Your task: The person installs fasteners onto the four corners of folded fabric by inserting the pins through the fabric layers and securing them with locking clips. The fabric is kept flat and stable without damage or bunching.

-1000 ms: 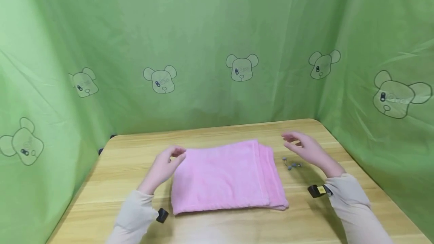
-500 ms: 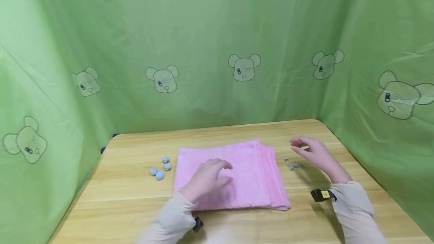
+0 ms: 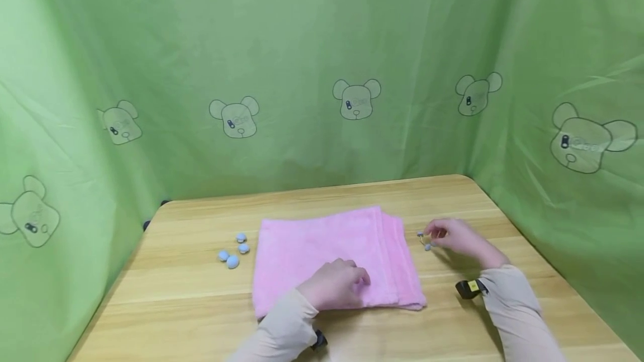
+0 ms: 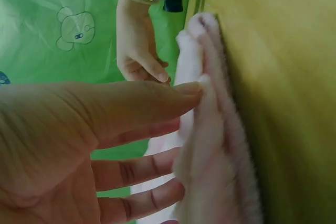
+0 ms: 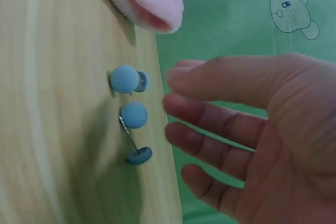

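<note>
A folded pink towel (image 3: 307, 247) lies on the wooden table (image 3: 191, 306). At its front edge my left hand (image 3: 336, 284) pinches a bit of the cloth; in the left wrist view the thumb meets a raised fold, with the fingertips against the cloth. Right of the towel, my right hand (image 3: 459, 239) hovers beside several twist pins (image 5: 124, 79) with round blue heads. One twist pin (image 5: 139, 156) shows its spiral metal shank. The right thumb and fingers are loosely bent and hold nothing, their tips close to the pins.
Several more blue-headed pins (image 3: 232, 261) lie left of the towel. A green curtain (image 3: 297, 71) with bear-head prints surrounds the table's back and sides. Dark wrist cameras (image 3: 468, 289) are strapped to both sleeves.
My left hand has moved right from the left pins, across the towel to its front edge, and now pinches it. My right hand has lowered toward the right pins.
</note>
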A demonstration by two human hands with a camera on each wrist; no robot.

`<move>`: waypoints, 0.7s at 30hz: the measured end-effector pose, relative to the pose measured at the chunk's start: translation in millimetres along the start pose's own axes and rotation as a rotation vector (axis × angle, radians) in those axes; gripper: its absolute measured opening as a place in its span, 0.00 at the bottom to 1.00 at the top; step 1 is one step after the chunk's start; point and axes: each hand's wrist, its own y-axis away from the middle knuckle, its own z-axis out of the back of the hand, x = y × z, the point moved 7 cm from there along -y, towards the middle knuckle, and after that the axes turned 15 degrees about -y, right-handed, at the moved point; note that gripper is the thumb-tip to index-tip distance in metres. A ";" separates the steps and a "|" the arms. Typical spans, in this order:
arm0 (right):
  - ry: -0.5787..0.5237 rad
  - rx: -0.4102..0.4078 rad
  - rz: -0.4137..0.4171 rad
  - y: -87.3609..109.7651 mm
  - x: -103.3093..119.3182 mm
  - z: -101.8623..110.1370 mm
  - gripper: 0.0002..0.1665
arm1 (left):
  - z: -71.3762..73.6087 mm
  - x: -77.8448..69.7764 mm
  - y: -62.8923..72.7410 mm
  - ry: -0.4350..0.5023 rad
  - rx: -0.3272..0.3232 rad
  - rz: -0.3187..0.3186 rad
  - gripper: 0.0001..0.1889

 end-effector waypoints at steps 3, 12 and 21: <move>-0.024 0.061 0.001 -0.3 -1.1 -7.4 0.09 | -6.0 -2.8 -0.8 -0.040 0.035 0.007 0.27; -0.073 0.114 0.090 -2.5 -3.5 -19.0 0.10 | -2.9 -4.7 -2.4 -0.028 -0.053 0.010 0.13; 0.030 0.112 -0.005 -5.7 -2.3 -29.3 0.07 | -3.5 -11.2 -1.9 -0.087 -0.065 -0.002 0.09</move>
